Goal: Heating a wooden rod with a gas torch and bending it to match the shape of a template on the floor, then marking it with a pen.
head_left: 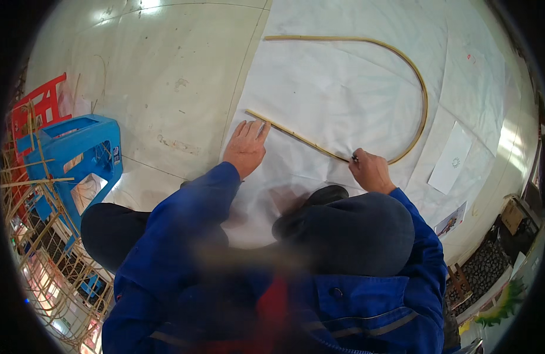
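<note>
Floor [178, 88]: pale, scuffed, with thin dark seam lines; it carried everything listed below.

Sheet [343, 76]: white, creased, spread over the floor ahead of the person and to the right.

Lattice of thin strips [42, 182]: openwork, at the far left, in front of part of the stool.

Bamboo strip [426, 97]: one, slender, yellowish-brown, lying on the sheet as a U on its side; bend to the right, both ends to the left, nearer limb slanting down toward the right hand.

Stool [57, 154]: blue plastic, cut-out sides, left of the person; a red plastic piece [39, 90] behind it.

Card [446, 168]: white, small dark round mark, on the sheet, outside the bend.

Left hand [247, 148]: fingers extended, not clasping; a fingertip touched the strip near its nearer end.

Right hand [371, 170]: fingers pinched around a small dark tool [355, 158], kind unclear, at the nearer limb short of the bend.

Handling note, by judgement: good work called for light, steady left-hand pressure against rolling, a short grip on the tool close to its tip, and no sideways push that might have sprung the curve.
</note>
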The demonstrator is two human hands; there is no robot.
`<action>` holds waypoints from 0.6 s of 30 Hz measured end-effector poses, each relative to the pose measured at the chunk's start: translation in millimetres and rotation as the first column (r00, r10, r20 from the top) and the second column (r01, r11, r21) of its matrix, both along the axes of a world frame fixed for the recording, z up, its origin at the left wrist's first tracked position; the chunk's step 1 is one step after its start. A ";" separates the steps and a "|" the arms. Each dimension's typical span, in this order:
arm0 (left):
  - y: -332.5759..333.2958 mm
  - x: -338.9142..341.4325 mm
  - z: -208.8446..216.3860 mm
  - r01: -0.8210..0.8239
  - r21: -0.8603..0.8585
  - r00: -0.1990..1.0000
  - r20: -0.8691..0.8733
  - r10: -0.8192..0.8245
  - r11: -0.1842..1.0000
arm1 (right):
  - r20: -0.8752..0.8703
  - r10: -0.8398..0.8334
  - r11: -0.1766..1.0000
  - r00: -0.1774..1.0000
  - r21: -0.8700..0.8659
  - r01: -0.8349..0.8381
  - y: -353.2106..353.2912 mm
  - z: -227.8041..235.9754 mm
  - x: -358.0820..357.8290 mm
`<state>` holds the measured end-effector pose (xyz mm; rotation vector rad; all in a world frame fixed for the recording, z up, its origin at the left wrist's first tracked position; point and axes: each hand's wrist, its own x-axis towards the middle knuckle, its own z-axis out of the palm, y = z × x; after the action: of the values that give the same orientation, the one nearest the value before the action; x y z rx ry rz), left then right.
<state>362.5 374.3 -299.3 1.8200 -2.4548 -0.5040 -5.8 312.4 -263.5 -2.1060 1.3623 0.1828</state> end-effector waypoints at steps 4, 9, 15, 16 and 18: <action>-0.3 3.2 0.1 -0.012 0.058 1.000 0.003 0.012 0.998 | 0.076 0.071 0.996 0.995 0.054 -0.075 -13.4 -5.8 42.6; -1.8 3.0 -5.8 -0.006 0.059 0.999 0.035 0.004 0.998 | 0.174 0.149 0.984 0.973 0.074 -0.164 -37.7 -15.0 98.0; 0.1 6.3 -1.8 -0.045 0.049 0.999 0.025 0.044 0.998 | 0.221 0.266 0.950 0.938 0.103 -0.294 -72.1 -31.1 170.7; 0.0 6.4 0.4 -0.053 0.048 0.998 0.029 0.052 0.997 | 0.238 0.285 0.942 0.928 0.108 -0.317 -76.6 -31.0 181.3; -0.2 7.9 2.7 -0.039 0.090 0.999 0.034 0.036 0.995 | 0.289 0.293 0.938 0.912 0.097 -0.332 -85.0 -33.1 203.0</action>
<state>370.4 374.2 -296.6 1.9189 -2.4516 -0.5983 197.2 227.4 -296.6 -2.1241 0.8228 0.1139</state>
